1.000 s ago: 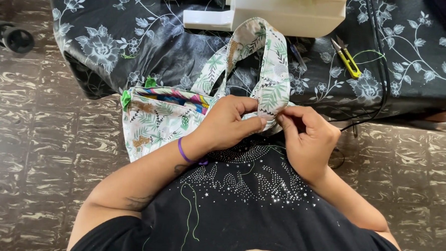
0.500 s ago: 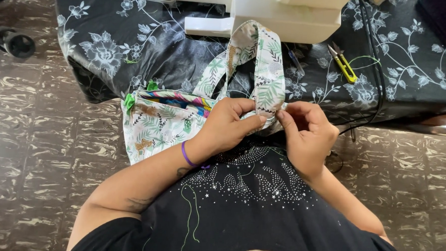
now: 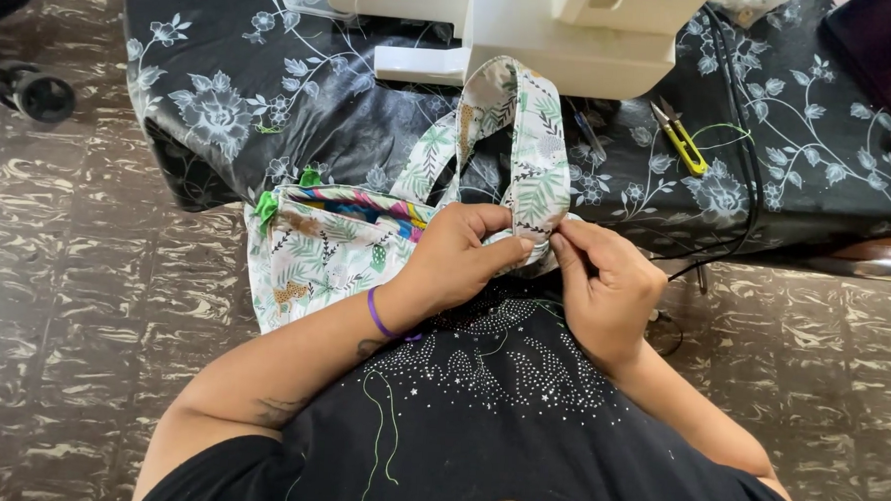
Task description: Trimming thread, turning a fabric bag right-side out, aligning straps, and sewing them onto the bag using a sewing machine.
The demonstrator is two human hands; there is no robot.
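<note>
One floral tablecloth (image 3: pixel 232 91), marbled floor (image 3: pixel 81 345)

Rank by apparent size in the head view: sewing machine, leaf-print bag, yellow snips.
1. Sewing machine, though cropped by the frame.
2. Leaf-print bag, nearer the camera, so the gap is unsure.
3. Yellow snips, clearly smallest.

One fabric bag (image 3: pixel 325 250), one sewing machine (image 3: pixel 535 29), one thread snips (image 3: pixel 681 141).
</note>
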